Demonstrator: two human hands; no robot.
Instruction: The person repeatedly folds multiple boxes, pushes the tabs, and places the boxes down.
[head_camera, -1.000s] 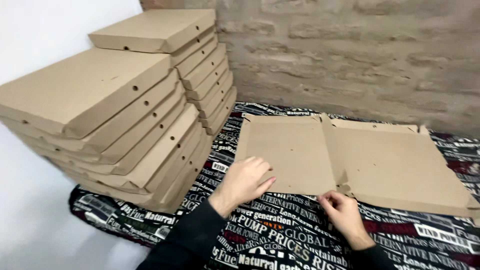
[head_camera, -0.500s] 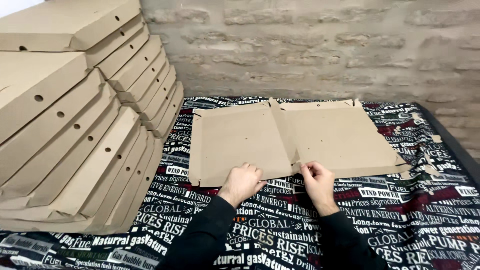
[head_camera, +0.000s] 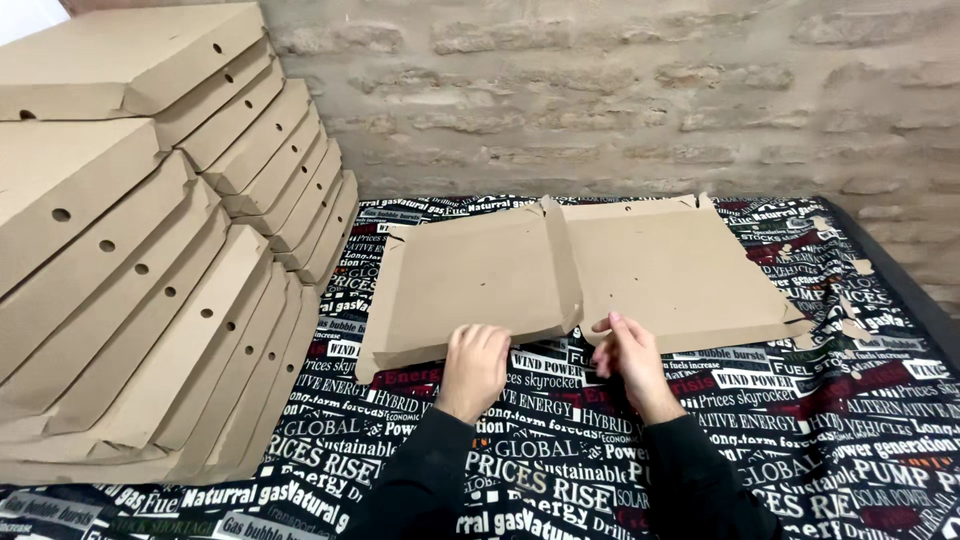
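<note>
A flat, unfolded cardboard pizza-box blank (head_camera: 570, 280) lies on the surface (head_camera: 860, 440), which is covered by a black cloth with white and red lettering; its long axis runs from 9 to 3 o'clock, and a raised crease divides it into two square panels. It is plain brown, with small round holes and notched flaps along its edges. Its near edge lies at 12 o'clock from both hands. The left hand (head_camera: 474, 368) has its fingers curled over the near flap of the left panel, gripping it, while the right hand (head_camera: 628, 362) touches the near edge just right of the crease, fingers loosely bent with no clear grasp. Both hands are about equally near. At 9 o'clock, well apart, leaning stacks of folded pizza boxes (head_camera: 150, 260) rise against the brick wall (head_camera: 620, 90).
</note>
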